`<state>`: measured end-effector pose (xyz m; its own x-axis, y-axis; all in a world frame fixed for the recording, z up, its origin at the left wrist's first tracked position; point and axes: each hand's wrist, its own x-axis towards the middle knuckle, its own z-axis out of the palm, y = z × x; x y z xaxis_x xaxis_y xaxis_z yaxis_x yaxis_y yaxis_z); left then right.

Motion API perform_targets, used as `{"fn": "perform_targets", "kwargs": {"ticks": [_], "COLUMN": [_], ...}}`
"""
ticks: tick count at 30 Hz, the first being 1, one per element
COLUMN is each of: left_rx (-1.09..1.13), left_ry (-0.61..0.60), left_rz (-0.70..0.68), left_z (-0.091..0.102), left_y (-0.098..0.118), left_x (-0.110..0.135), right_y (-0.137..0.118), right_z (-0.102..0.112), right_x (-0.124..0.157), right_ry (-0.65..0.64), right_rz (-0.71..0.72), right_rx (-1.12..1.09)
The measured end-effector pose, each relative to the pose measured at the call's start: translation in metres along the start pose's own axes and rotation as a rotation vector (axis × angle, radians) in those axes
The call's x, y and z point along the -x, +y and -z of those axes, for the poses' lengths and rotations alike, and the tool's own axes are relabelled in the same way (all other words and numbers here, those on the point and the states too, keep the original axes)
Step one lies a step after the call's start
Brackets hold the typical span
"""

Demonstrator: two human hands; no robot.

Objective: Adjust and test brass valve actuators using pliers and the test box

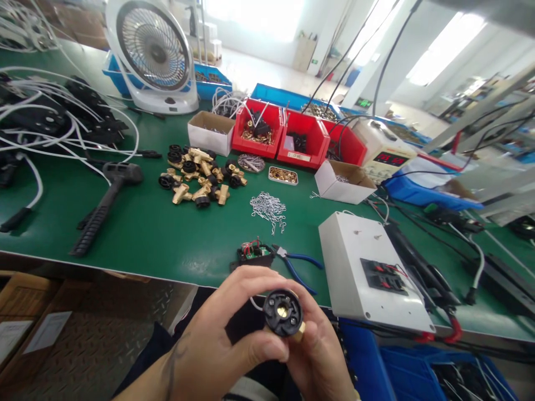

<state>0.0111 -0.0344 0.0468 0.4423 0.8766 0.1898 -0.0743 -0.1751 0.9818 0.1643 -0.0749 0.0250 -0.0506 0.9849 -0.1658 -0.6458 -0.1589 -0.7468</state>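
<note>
Black-and-brass fitting (283, 312): at six o'clock in view, black face towards camera.
Left hand (228, 317): curled around the fitting's nine o'clock side, thumb pressing below.
Right hand (320, 340): wrapped around its three o'clock side.
Progress: apparently partway; fitting assembled black on brass, but black housing (264, 260), eleven o'clock, open with red wires (253, 243) exposed.
Writing: illegible on red bin (315, 160), twelve o'clock, and power supply (378, 170), one o'clock.

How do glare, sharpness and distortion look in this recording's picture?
Head view: the window washes out to white; head view: the background shelves at right look soft, while the held fitting is clear enough to show its screws; head view: the fan leans, likely from wide lens or camera tilt.
</note>
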Motion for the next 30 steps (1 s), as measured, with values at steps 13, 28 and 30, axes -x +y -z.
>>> {"fn": "perform_targets", "kwargs": {"ticks": [13, 28, 30], "left_rx": [0.099, 0.728, 0.607], "left_ry": [-0.001, 0.216, 0.181], "left_rz": [0.100, 0.356, 0.362], "left_z": [-0.007, -0.002, 0.004], "left_y": [-0.004, -0.015, -0.015], "left_x": [0.002, -0.001, 0.001], "right_y": [0.010, -0.015, -0.017], "right_z": [-0.025, 0.058, 0.058], "right_x": [0.016, -0.039, -0.037], "right_ry": [0.337, 0.392, 0.409], "right_rz": [0.383, 0.388, 0.335], "right_rx": [0.367, 1.602, 1.513]}}
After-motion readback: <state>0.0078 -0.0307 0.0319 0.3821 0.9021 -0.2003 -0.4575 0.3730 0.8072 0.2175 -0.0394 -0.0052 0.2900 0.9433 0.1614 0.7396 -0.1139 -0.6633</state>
